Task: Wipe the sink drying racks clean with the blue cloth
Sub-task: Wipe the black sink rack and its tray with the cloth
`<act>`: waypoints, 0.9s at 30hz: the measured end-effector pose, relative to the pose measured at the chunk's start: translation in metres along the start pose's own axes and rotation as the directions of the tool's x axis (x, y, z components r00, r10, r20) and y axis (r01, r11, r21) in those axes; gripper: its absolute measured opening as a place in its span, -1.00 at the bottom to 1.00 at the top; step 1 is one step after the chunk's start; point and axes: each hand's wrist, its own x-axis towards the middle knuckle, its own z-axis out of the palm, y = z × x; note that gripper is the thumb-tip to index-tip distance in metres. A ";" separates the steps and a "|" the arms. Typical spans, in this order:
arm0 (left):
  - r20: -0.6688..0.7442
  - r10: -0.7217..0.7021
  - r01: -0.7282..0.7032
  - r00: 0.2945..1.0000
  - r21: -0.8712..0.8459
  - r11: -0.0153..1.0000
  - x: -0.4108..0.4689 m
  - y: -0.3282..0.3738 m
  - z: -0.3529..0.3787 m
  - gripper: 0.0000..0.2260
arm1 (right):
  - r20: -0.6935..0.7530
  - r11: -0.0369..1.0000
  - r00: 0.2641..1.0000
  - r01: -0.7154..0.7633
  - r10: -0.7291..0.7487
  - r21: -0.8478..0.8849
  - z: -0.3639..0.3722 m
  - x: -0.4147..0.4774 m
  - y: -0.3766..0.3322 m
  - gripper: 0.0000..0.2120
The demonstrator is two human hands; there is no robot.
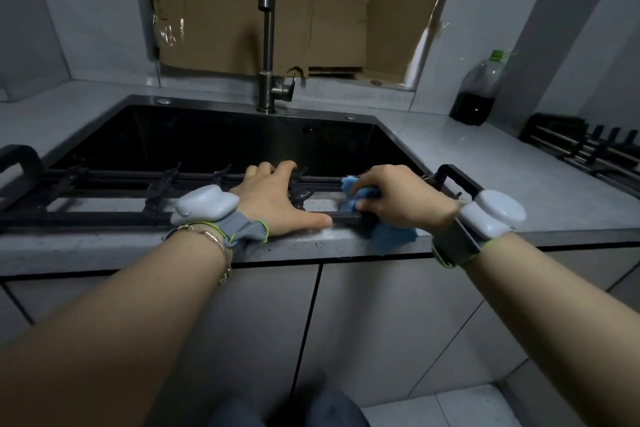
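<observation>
Head view: left hand (273, 199) spread flat, bracing rack (114, 218) across sink (214, 103) front; right hand (398, 198) bunches cloth (394, 236) round near bar, right end. Risk: cloth snagging on prongs (172, 173); hard stroke could shift rack off rim.

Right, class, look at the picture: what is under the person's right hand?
The blue cloth, gripped by the right hand and bunched on the drying rack; a fold lies on the counter edge. The rack bar beneath the cloth is covered.
</observation>
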 end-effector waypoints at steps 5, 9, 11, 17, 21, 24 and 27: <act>0.004 0.000 0.000 1.000 -0.006 1.000 0.000 -0.001 0.002 -0.06 | -0.131 0.940 0.986 -0.051 0.101 0.339 0.007 -0.002 0.023 -0.97; -0.006 0.001 -0.001 1.000 0.001 1.000 0.001 -0.001 0.001 -0.06 | -0.460 0.761 0.754 -0.083 0.470 0.643 -0.004 0.013 0.035 -0.91; -0.002 -0.003 0.003 1.000 -0.003 1.000 0.002 -0.002 0.001 -0.06 | -0.414 0.789 0.811 -0.094 0.415 0.607 -0.007 0.025 0.025 -0.82; 0.004 -0.008 0.008 1.000 0.003 1.000 0.001 0.000 0.001 -0.06 | 0.081 0.984 0.985 -0.158 0.152 0.079 -0.004 0.053 0.008 -0.77; 0.005 -0.009 0.009 1.000 0.002 1.000 0.001 -0.002 0.002 -0.06 | 0.044 0.990 0.991 -0.123 0.126 -0.070 -0.003 0.054 0.005 -0.78; 0.011 -0.004 0.004 1.000 -0.009 1.000 0.000 -0.002 0.000 -0.06 | 0.022 0.986 0.988 -0.150 0.152 -0.072 -0.002 0.054 0.007 -0.84; -0.004 -0.008 0.008 1.000 -0.005 1.000 0.000 0.000 0.002 -0.07 | -0.030 0.950 0.965 -0.250 0.259 0.187 0.001 0.058 0.020 -0.94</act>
